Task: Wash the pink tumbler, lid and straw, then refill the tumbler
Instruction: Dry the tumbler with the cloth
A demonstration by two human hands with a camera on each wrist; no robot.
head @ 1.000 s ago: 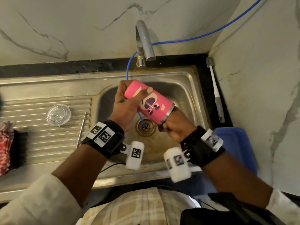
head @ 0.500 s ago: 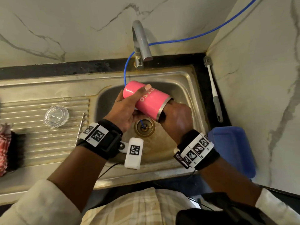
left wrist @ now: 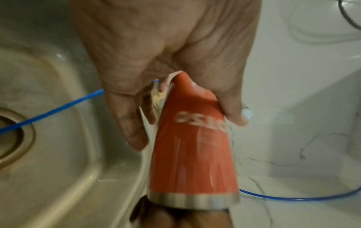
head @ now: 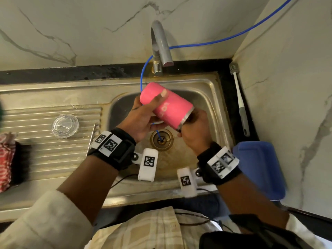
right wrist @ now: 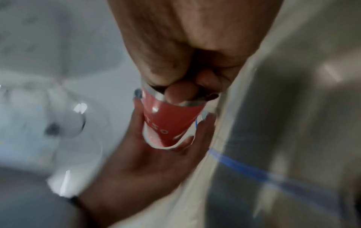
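The pink tumbler (head: 166, 105) lies tilted on its side above the steel sink (head: 206, 90), below the tap (head: 160, 45). The left hand (head: 143, 119) wraps its closed end. The right hand (head: 195, 130) has fingers tucked into its open mouth. The clear lid (head: 65, 125) sits left of the sink bowl.

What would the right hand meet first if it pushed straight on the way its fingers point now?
The right hand has its fingers at the steel-rimmed mouth of the pink tumbler, so it would probably go deeper inside and meet the tumbler's inner wall or base first. How far in they already are is unclear.
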